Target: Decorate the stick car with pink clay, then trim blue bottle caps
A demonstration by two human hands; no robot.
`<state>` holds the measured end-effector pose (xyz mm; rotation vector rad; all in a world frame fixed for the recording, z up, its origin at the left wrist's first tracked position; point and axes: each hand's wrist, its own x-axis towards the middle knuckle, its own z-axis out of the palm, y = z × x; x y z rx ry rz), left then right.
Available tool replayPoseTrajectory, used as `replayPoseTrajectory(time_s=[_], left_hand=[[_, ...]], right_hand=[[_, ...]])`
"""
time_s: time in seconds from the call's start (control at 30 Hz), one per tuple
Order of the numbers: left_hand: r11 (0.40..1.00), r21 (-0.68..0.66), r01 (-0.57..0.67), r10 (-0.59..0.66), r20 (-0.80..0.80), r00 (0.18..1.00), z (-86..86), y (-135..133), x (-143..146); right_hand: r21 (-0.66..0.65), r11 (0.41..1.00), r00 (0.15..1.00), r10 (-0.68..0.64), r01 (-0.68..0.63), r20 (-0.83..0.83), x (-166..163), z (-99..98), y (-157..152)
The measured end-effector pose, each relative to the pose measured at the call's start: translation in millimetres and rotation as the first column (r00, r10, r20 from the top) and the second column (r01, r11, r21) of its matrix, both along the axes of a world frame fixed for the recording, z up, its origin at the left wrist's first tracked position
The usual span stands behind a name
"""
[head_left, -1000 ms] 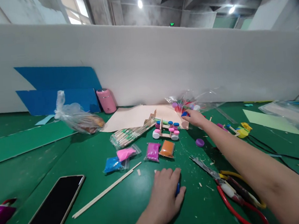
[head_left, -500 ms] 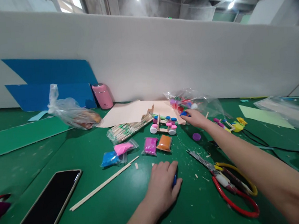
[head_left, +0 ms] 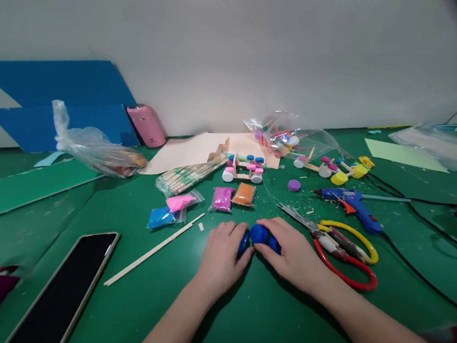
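Close together over the green table, my two hands nearly meet at the thumbs. My left hand (head_left: 222, 255) curls its fingers round a dark blue bottle cap (head_left: 242, 243), partly hidden by the fingers. Between the hands a second, brighter blue bottle cap (head_left: 259, 234) shows its round face, at the fingertips of my right hand (head_left: 295, 251). Another blue cap (head_left: 275, 244) peeks out from under the right hand's fingers. Just right of that hand lie red-and-yellow-handled scissors and pliers (head_left: 343, 252). Ahead are an orange clay packet (head_left: 244, 195) and a purple clay packet (head_left: 222, 199).
Small wheeled stick models (head_left: 243, 168) stand farther back, near a purple cap (head_left: 294, 185). A blue glue gun (head_left: 353, 206) with a cord lies right. Left are wooden sticks (head_left: 153, 250) and a phone (head_left: 55, 301); a pink bottle (head_left: 146, 125) stands behind.
My right hand has come back from the plastic bag of caps with a blue cap, to beside my left hand. The view has tilted down, and the glue gun is now uncovered.
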<state>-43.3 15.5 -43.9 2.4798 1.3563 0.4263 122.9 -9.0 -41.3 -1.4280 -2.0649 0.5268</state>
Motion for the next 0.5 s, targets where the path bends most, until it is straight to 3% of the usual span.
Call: replayPoseTrajectory(time_s=[0.2,0.4,0.5], left_hand=[[0.999,-0.02,0.028,-0.028,0.007,1.0,4.6,0,-8],[0.992,-0.098,0.081,-0.082,-0.001,0.997,16.3,1,-13],[0.987,-0.134,0.093,-0.092,0.014,0.996,20.6,4,-15]], right_hand=[[0.001,0.996,0.994,0.093,-0.093,0.053,-2,-6.6,-1],[0.01,0.997,0.995,0.075,-0.076,0.058,0,-6.4,-3],[0.049,0.999,0.999,0.025,-0.023,-0.048,2,-3.2,-4]])
